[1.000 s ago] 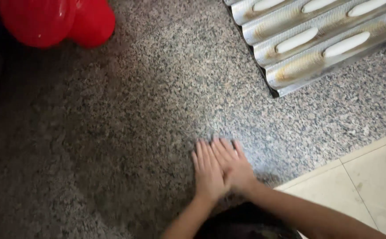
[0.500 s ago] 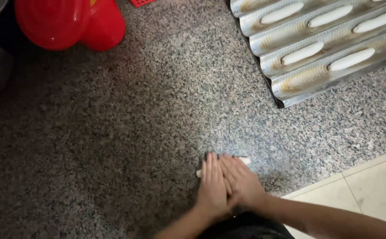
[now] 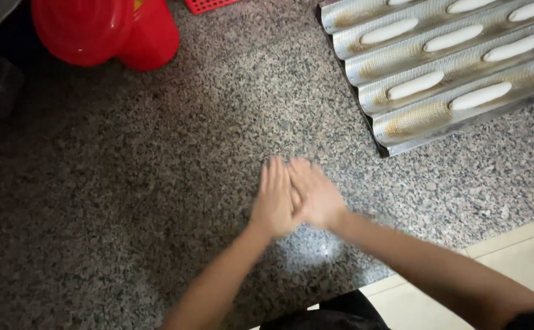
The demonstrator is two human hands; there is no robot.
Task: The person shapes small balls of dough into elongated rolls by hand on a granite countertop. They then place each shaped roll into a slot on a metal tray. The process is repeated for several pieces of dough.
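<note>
red plastic containers (image 3: 105,30) sitting far left on granite counter (image 3: 126,183). left hand (image 3: 274,198) and right hand (image 3: 316,195) pressing flat together, fingers straight, blurred; anything beneath hidden. ridged metal tray (image 3: 395,125) holding pale dough sticks (image 3: 415,85), well apart, upper right.

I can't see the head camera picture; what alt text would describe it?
Two bare hands, left hand and right hand, press flat side by side on a speckled granite counter; nothing shows under them. At upper right sits a ridged metal tray holding pale dough sticks; a red plastic container stands upper left.
</note>
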